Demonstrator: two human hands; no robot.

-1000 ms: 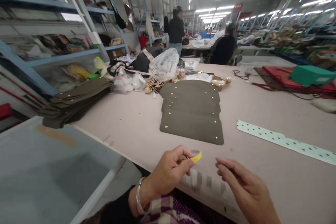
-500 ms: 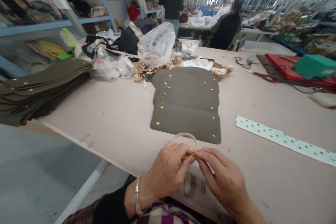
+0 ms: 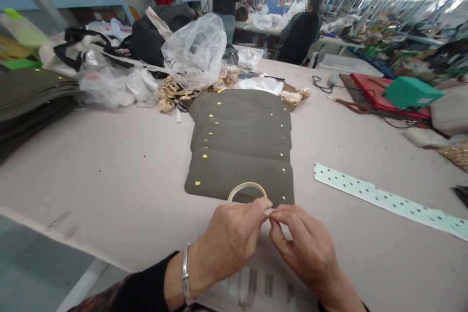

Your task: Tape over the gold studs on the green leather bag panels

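Observation:
My left hand [image 3: 234,234] is closed round a narrow yellow-edged roll of tape [image 3: 247,186], held over the table's near side. Close beside it, my right hand [image 3: 307,239] pinches the tape's pale free end [image 3: 268,211] between thumb and forefinger. The fingertips of both hands nearly meet there. Just beyond lie overlapping dark olive panels [image 3: 241,168], fanned in a row, with small yellow tape pieces [image 3: 197,183] along their left side and metal studs [image 3: 283,198] along their right. The roll partly covers the front panel's near edge.
A stack of olive panels [image 3: 32,102] sits at the left edge. Plastic bags [image 3: 201,51] and tan straps [image 3: 171,92] lie at the back. On the right are a spotted pale green strip [image 3: 383,197] and a green box [image 3: 413,92]. Two people are beyond the table.
The view has shifted, so the table scene sits further left. The roll has turned in my left hand, and a short pale bit of tape now shows between my fingertips.

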